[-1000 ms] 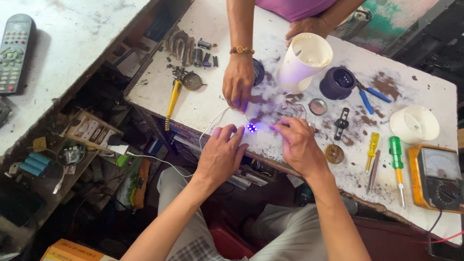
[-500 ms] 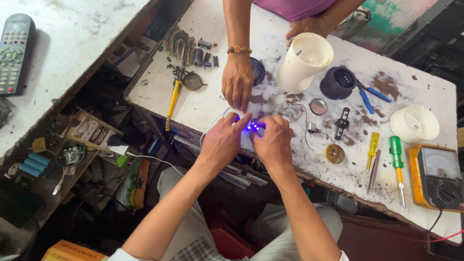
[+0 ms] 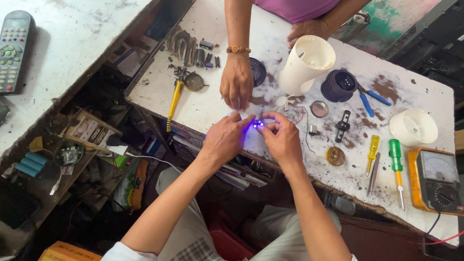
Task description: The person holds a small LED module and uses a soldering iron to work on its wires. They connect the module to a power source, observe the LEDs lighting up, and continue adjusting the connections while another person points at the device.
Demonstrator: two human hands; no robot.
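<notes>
My left hand (image 3: pixel 226 137) and my right hand (image 3: pixel 281 138) meet at the near edge of a worn white workbench (image 3: pixel 212 104). Between their fingertips they pinch a small part glowing blue-violet (image 3: pixel 257 124). Thin red and black wires (image 3: pixel 303 116) run from it towards a small white fan blade (image 3: pixel 282 102). Another person's hand (image 3: pixel 236 86), with a beaded bracelet at the wrist, reaches down from the far side and touches the bench just above my fingers. That person's other hand (image 3: pixel 305 29) rests behind a white plastic housing (image 3: pixel 306 64).
On the bench lie a dark ribbed round part (image 3: pixel 338 85), blue-handled pliers (image 3: pixel 369 99), a white cup-shaped cover (image 3: pixel 413 127), yellow (image 3: pixel 372 148) and green (image 3: pixel 396 159) screwdrivers, an orange multimeter (image 3: pixel 437 180) and a yellow-handled tool (image 3: pixel 174 100). A remote control (image 3: pixel 13 50) lies at the left.
My hands have drawn together around the glowing part; a second ago they were apart on either side of it. The other person's hand stays just above.
</notes>
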